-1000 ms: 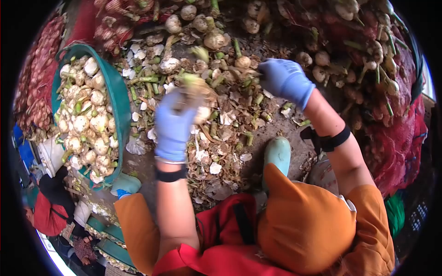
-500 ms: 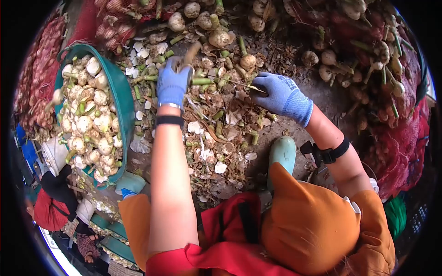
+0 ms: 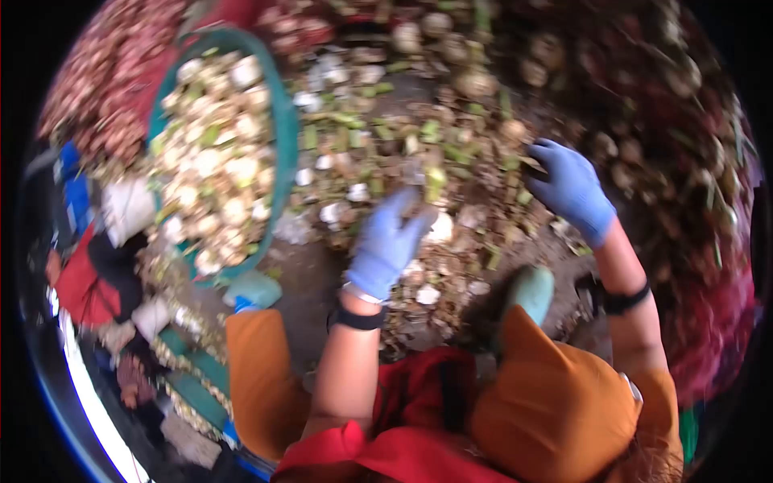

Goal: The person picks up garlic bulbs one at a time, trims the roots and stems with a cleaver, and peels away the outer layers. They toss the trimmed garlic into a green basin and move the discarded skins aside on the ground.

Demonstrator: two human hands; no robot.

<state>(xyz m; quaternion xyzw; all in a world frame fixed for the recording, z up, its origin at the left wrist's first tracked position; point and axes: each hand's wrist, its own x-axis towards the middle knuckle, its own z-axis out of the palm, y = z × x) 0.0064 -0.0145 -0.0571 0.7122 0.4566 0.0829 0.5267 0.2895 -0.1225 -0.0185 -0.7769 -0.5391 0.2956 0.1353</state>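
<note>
My left hand, in a blue glove, is curled around a brownish garlic bulb, smeared by motion. A pale piece shows just beside its thumb. To the right, my gloved right hand is closed on a knife, whose dark handle shows at the fingers; the blade is too blurred to make out. Below and between both hands lies a litter of cut green stems and papery skins. Left of my left hand stands a green tub heaped with trimmed garlic bulbs.
Untrimmed garlic with stalks lies at the top and along the right. Red mesh sacks are piled at the upper left, with more red mesh at the right. Another person in red is at the lower left. My boot stands near the litter.
My left hand has drawn back toward my body from the garlic pile, with a bulb in it. The view has shifted, so the tub appears farther right. My right hand keeps the knife.
</note>
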